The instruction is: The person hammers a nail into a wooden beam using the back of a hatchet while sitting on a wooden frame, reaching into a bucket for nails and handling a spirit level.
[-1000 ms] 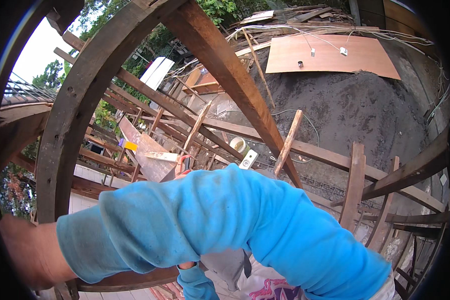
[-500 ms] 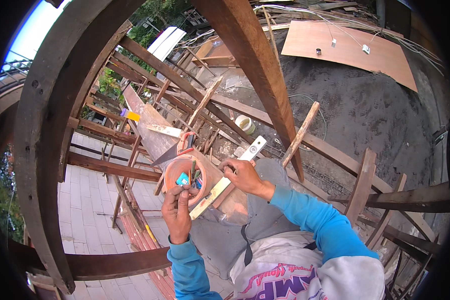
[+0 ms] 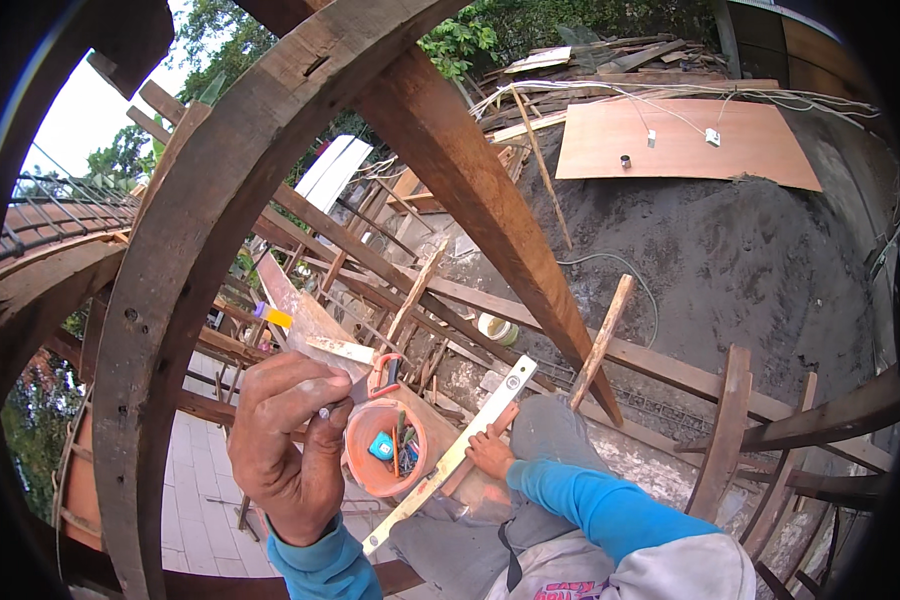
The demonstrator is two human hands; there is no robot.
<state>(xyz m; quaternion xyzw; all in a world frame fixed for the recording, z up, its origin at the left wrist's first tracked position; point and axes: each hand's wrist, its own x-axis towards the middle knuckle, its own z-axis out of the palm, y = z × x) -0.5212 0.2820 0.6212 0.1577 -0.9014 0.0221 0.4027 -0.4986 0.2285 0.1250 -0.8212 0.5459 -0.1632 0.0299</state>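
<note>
My left hand (image 3: 288, 440) is raised close to the view. Its thumb and forefinger pinch a small grey metal piece (image 3: 324, 412), like a nail head; the rest is hidden. Across my lap slants a long, pale yellow-white spirit level (image 3: 454, 455). Beside it lies a reddish-brown wooden strip (image 3: 507, 416). My right hand (image 3: 491, 452) is closed over this strip, fingertips close to the level's edge. Just past my left hand is an orange bucket (image 3: 421, 432) holding a blue tape measure (image 3: 381, 446), a pencil and small tools. A handsaw with an orange-black handle (image 3: 385, 375) sits at its rim.
A large curved timber (image 3: 185, 250) rises close on my left. A thick brown beam (image 3: 490, 190) slants down ahead. Rough posts and rails (image 3: 670, 370) surround me. Below are pale floor tiles (image 3: 192, 475), dark sand (image 3: 710, 260) and a plywood sheet (image 3: 690, 145).
My left hand has risen from the bucket's near rim toward the view. My right hand has shifted down over the wooden strip. The view has tilted up.
</note>
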